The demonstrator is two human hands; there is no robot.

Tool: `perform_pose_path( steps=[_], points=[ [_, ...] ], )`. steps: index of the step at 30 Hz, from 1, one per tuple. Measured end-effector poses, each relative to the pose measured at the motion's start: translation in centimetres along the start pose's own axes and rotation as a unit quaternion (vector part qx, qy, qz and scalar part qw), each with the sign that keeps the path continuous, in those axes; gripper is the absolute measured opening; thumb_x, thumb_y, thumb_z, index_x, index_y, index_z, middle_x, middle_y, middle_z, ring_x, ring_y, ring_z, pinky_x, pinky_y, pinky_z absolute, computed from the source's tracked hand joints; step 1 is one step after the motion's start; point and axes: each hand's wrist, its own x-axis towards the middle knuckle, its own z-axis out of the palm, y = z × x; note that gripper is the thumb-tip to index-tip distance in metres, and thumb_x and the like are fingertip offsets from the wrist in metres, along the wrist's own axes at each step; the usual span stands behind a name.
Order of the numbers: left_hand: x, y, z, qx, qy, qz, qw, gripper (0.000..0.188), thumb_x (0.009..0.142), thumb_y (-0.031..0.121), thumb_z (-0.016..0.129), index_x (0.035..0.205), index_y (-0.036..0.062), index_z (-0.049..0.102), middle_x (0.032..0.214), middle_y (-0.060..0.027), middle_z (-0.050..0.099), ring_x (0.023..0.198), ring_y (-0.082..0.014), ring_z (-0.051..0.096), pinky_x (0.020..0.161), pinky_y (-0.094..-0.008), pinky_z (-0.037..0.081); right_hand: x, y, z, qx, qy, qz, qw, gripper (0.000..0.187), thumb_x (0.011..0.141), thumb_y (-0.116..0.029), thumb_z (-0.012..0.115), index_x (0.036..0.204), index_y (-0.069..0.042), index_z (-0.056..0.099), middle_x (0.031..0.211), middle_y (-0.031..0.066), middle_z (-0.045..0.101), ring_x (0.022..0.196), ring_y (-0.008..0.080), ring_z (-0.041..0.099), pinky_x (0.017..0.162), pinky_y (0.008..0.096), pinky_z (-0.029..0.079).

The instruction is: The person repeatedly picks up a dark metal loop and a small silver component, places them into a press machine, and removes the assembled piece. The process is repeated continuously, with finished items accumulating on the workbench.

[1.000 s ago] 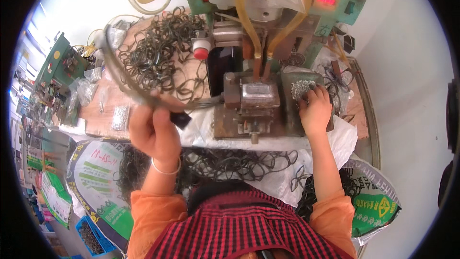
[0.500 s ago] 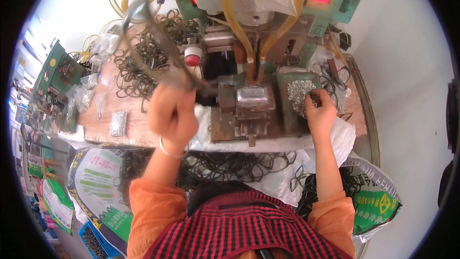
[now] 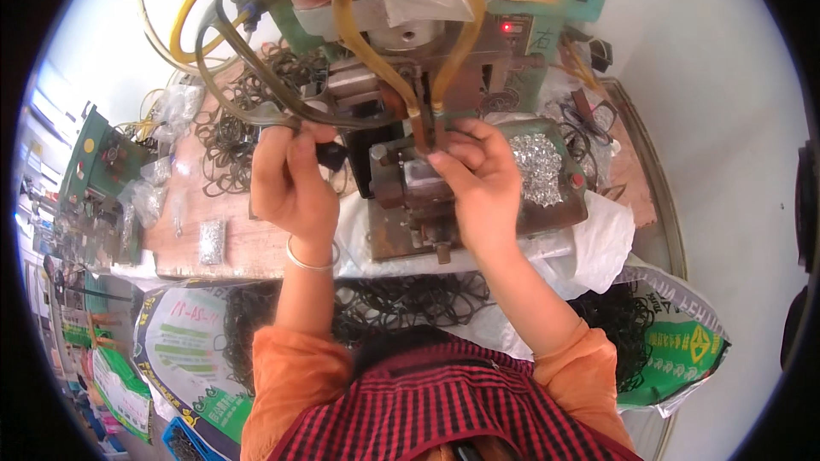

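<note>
My left hand (image 3: pixel 295 175) is closed in a pinch on a dark looped strip (image 3: pixel 259 67). The loop stands up above the fingers, and one end stretches right toward the copper-coloured prongs (image 3: pixel 418 130) of a green machine (image 3: pixel 559 13). Beside those prongs, above a metal block (image 3: pixel 418 177), my right hand (image 3: pixel 483 175) has thumb and fingers pressed together. Whatever it holds is too small or hidden to make out. Right of that hand lies a heap of small silvery metal pieces (image 3: pixel 538 169) on a greenish tray (image 3: pixel 574 162).
A yellow hose (image 3: pixel 346 0) arches over the work spot. Piled dark loops (image 3: pixel 231 132) cover the table's left side, near a bag of small pieces (image 3: pixel 212 242). Sacks of dark loops (image 3: pixel 184 324) sit below the table edge. A wall stands at the right.
My right hand has come from the heap of silvery pieces leftward to the prongs. My left hand has turned the loop, so its end now reaches the prongs. The whole view has shifted slightly.
</note>
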Motion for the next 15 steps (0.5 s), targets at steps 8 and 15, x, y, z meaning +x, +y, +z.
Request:
perform_pose_path(
  steps=[8, 15],
  points=[
    [-2.2, 3.9, -1.6, 0.093, -0.213, 0.057, 0.971, 0.013, 0.074, -0.009, 0.064, 0.084, -0.0011, 0.066, 0.086, -0.0148, 0.070, 0.070, -0.0231, 0.065, 0.060, -0.0294, 0.053, 5.4, -1.6, -9.0, -0.563, -0.044, -0.181, 0.805, 0.028, 0.085, -0.011, 0.065, 0.112, -0.005, 0.067, 0.119, 0.0210, 0.064, 0.108, 0.0391, 0.061, 0.094, 0.0430, 0.049],
    [-3.5, 2.4, 1.1, 0.080, -0.254, 0.094, 0.959, 0.027, 0.068, -0.009, 0.068, 0.093, 0.0026, 0.072, 0.087, -0.0084, 0.070, 0.068, -0.0230, 0.065, 0.057, -0.0301, 0.052, 4.6, 3.2, -15.6, -0.640, 0.036, -0.227, 0.733, 0.017, 0.079, -0.014, 0.072, 0.094, -0.006, 0.072, 0.098, 0.0154, 0.068, 0.096, 0.0373, 0.062, 0.083, 0.0442, 0.050]
  ],
)
